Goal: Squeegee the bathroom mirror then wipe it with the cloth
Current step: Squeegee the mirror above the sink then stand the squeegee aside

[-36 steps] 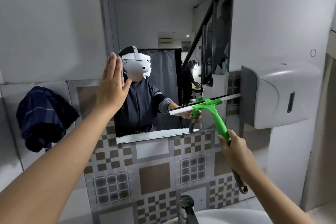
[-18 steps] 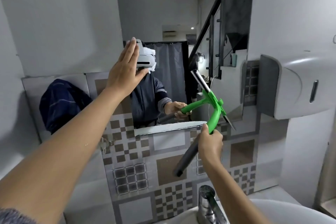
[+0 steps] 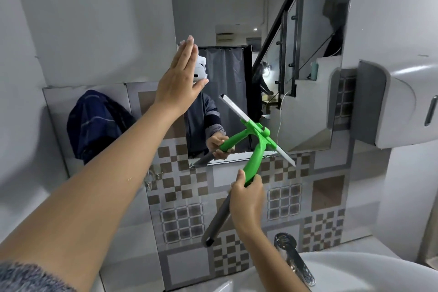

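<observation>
Right hand (image 3: 247, 199) closed around the green handle of the squeegee (image 3: 254, 147), blade set diagonally against the lower mirror (image 3: 296, 31). Left hand (image 3: 180, 78) flat, fingers together, at the mirror's left edge. Dark blue cloth (image 3: 97, 123) hangs left of the mirror. No legible writing or brand marks.

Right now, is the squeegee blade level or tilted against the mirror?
Tilted: the squeegee blade slants from upper left down to lower right across the mirror's lower edge, its handle gripped in the right hand.

Cloth (image 3: 94, 125) left of mirror (image 3: 237, 31), tap (image 3: 294, 261) below
</observation>
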The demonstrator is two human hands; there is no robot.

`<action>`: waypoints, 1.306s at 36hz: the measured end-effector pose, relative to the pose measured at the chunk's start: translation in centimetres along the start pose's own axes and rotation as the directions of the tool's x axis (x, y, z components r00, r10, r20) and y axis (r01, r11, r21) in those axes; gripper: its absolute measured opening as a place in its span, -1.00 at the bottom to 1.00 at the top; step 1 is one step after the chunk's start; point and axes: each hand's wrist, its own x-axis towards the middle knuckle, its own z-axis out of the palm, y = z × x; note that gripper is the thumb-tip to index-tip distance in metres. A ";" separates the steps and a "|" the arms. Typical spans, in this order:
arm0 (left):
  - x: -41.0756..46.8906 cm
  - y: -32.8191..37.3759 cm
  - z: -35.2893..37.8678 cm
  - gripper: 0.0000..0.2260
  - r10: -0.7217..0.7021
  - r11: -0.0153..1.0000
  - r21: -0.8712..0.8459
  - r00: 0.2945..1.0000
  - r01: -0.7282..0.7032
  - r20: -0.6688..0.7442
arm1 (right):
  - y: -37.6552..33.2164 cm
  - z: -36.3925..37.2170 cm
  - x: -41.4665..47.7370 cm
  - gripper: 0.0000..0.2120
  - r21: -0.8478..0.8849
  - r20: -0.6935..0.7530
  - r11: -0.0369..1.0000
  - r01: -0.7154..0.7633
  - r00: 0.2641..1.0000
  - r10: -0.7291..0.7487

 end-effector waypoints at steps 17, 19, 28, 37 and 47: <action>-2.6 0.9 1.8 -0.45 -0.025 0.998 -0.052 0.998 0.022 -0.061 | 3.5 0.7 -3.1 -0.82 -0.369 0.158 0.912 0.182 0.979 -0.131; -3.1 1.1 2.0 -0.45 -0.034 0.998 -0.055 0.998 0.031 -0.055 | 3.5 0.1 -3.0 -0.81 -0.427 0.170 0.879 0.210 0.974 -0.150; -4.6 2.0 2.7 -0.46 -0.092 0.995 -0.043 0.996 0.091 -0.021 | 3.0 -2.5 -2.6 -0.82 -0.587 0.240 0.743 0.321 0.946 -0.219; -5.7 2.7 2.9 -0.44 -0.142 0.989 -0.045 0.990 0.141 -0.009 | 2.0 -4.6 -1.5 -0.77 -0.695 0.284 0.587 0.414 0.909 -0.305; -7.2 3.8 4.0 -0.43 -0.219 0.975 -0.051 0.975 0.217 -0.027 | 2.0 -8.9 1.9 -0.79 -0.726 0.384 0.384 0.571 0.799 -0.463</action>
